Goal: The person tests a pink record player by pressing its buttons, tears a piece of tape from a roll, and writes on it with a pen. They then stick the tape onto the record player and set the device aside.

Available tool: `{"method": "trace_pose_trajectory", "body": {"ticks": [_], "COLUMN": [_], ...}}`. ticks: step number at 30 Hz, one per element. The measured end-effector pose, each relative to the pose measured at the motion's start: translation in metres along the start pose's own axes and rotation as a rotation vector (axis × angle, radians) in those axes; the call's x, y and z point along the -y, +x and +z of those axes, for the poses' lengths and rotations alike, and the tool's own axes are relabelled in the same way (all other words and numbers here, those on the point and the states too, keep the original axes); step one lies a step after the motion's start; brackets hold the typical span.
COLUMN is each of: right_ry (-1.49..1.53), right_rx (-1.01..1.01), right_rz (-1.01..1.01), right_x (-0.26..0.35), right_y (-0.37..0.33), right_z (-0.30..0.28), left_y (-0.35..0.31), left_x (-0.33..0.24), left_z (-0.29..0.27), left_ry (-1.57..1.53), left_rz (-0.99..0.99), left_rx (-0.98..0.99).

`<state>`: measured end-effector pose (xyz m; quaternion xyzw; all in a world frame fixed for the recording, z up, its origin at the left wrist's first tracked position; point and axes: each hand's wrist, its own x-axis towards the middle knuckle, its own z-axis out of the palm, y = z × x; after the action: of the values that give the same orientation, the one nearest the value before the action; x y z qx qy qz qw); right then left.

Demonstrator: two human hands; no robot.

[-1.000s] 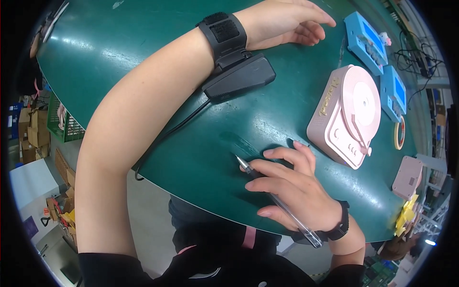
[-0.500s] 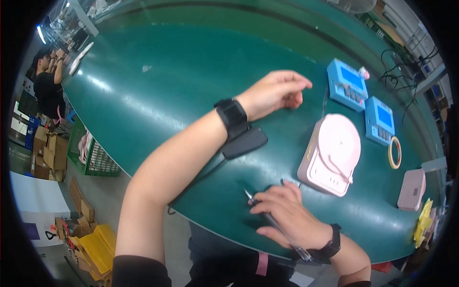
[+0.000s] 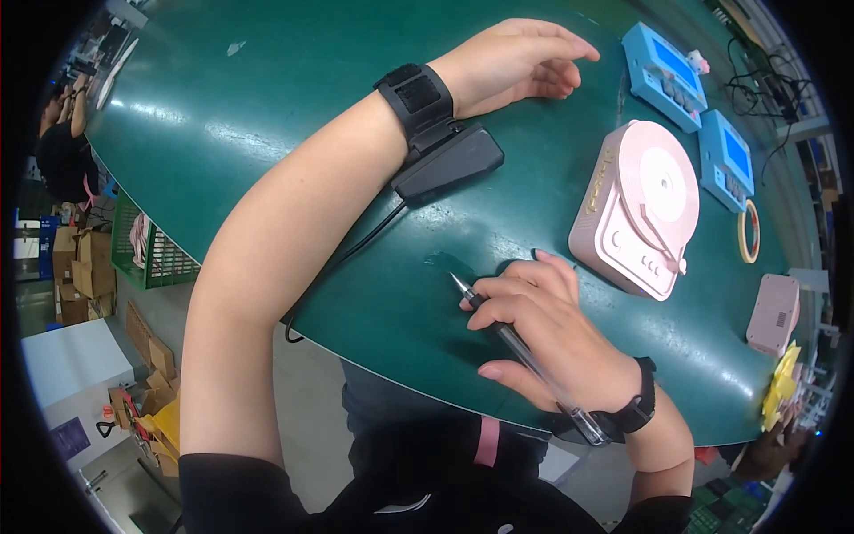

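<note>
My left hand (image 3: 525,67) reaches over the green table, palm down to the side, fingers partly stretched with nothing in them. Its wrist carries a black strap with a black box (image 3: 454,165) and cable. A clear pen with a dark grip (image 3: 523,350) lies in my right hand (image 3: 565,325), its metal tip pointing up and left, away from the thumb. Just beyond that hand stands a pale pink toy-like record player (image 3: 645,200) with a round disc and a tone arm. Two light blue devices with blue screens, one nearer the back (image 3: 663,76) and one beside it (image 3: 727,160), stand farther right.
A tape roll (image 3: 757,231), a small pink box (image 3: 773,313) and a yellow piece (image 3: 781,390) lie toward the right edge of the table. Black cables (image 3: 774,93) hang at the back right. Off the left edge are a green crate (image 3: 173,262), cardboard boxes (image 3: 89,267) and another person (image 3: 67,160).
The view has shifted, so the table things sit higher in the picture. Both hands keep nearly the same pose, and the pen stays in my right hand.
</note>
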<state>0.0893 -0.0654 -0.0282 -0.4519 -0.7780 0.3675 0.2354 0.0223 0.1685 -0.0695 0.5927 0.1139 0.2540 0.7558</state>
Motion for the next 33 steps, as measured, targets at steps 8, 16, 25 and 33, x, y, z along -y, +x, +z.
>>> {"method": "trace_pose_trajectory", "body": {"ticks": [8,16,25,33], "right_ry": [0.274,0.252,0.026,0.092], "right_rx": [-0.15,-0.247,-0.128,-0.119], "right_rz": [0.032,0.002,-0.083,-0.042], "right_x": [-0.012,-0.021,-0.019,-0.014], "right_y": [-0.009,-0.013,-0.006,-0.007], "right_z": [0.016,0.014,0.01,0.012], "left_y": [0.001,0.001,-0.007,-0.005], "left_x": [0.001,0.002,-0.007,-0.016], "left_z": [-0.001,0.002,0.005,0.003], "left_ry": [0.026,0.051,0.023,-0.059], "left_rz": [0.004,0.013,-0.017,-0.051], "left_rx": [-0.006,-0.026,-0.027,0.09]}}
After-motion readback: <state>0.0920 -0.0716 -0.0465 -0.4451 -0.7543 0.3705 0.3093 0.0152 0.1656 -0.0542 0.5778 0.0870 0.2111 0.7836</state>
